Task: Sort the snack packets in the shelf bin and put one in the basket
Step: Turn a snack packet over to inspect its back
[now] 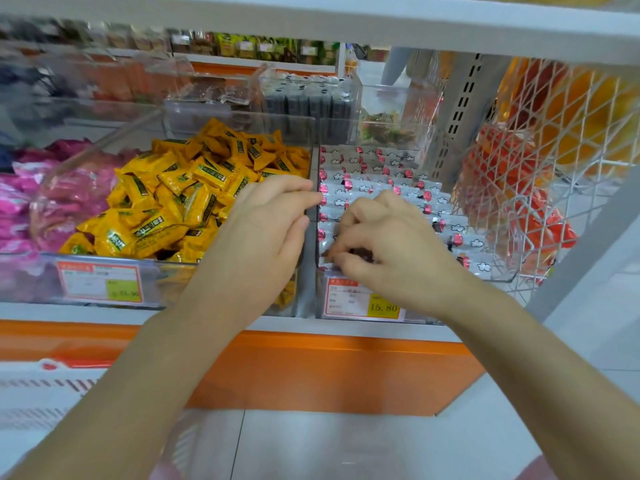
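A clear shelf bin (498, 275) holds rows of small silver snack packets (377, 168) with red dots and cloud marks. My right hand (384, 244) reaches into its front left corner, fingers curled and pinching one of the silver packets there. My left hand (266, 223) hovers over the divider between this bin and the yellow-packet bin, fingers extended and close together, fingertips touching the bin's left edge; it holds nothing. A white basket (38, 389) with a red handle shows at the lower left, below the shelf.
Left of the silver bin stands a bin heaped with yellow packets (180, 195), then pink packets (41, 202). A white wire rack (540, 174) with orange bags is on the right. Price tags (363, 301) front the bins. An orange shelf edge (311, 368) runs below.
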{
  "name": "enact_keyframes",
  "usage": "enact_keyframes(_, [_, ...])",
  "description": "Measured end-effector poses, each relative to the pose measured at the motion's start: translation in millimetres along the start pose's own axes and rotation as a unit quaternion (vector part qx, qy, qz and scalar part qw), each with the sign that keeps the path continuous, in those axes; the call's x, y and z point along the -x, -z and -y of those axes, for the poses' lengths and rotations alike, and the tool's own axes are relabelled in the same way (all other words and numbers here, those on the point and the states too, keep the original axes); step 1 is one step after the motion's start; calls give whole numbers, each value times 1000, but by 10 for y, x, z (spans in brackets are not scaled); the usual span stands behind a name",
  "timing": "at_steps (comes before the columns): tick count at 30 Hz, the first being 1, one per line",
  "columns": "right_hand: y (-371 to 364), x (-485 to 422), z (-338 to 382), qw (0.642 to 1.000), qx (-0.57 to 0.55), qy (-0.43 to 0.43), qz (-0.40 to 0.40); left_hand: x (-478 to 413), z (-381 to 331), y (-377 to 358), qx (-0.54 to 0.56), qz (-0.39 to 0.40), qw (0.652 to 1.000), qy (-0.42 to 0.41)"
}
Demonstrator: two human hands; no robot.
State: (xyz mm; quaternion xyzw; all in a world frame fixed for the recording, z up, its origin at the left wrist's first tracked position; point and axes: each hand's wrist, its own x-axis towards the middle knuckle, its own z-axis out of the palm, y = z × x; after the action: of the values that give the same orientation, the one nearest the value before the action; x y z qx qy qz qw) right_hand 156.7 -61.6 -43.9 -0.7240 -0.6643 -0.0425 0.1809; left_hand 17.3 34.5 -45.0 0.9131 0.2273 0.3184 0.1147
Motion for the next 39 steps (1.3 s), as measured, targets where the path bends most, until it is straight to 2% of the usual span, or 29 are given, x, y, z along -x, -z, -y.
enact_keyframes(3, [46, -55, -8, 999, -26, -17, 9, -6, 5, 5, 6, -1, 1000, -2])
enact_keyframes(6, [85, -137, -59, 992, -108, -57, -32, -9, 2, 6, 7, -1, 1000, -4])
enact_keyframes(8, [83, -210, -89, 989, -122, -63, -54, -11, -4, 6, 10, -2, 1000, -3])
enact_keyframes(13, [10, -306, -151, 997, 63, -22, -37, -12, -10, -1, 21, -4, 1000, -7])
enact_keyframes(15, [-16, -318, -147, 997, 80, -18, -15, -10, -9, -6, 27, -5, 1000, -5])
enact_keyframes(16, [-10, -322, -137, 998, 63, -14, -19, -9, -8, -7, 27, -5, 1000, -4])
enact_keyframes(18, [34, -326, -105, 997, -38, -17, -68, -9, -8, -10, 25, -5, 1000, 1])
enact_keyframes(21, [140, -285, -95, 951, -236, -50, -195, -6, -26, -6, 37, -7, 999, 13])
enact_keyframes(24, [203, -189, -94, 894, -337, -86, -282, 3, -66, -13, 65, -10, 997, 26])
enact_keyframes(27, [215, -81, -131, 833, -425, -131, -329, 10, -96, -37, 86, -20, 995, 35])
enact_keyframes(32, [195, -14, -167, 736, -573, -174, -315, 0, -122, -92, 95, -44, 993, 51])
enact_keyframes(39, [185, 27, -124, 652, -680, -196, -273, -36, -115, -64, 163, -99, 979, 72])
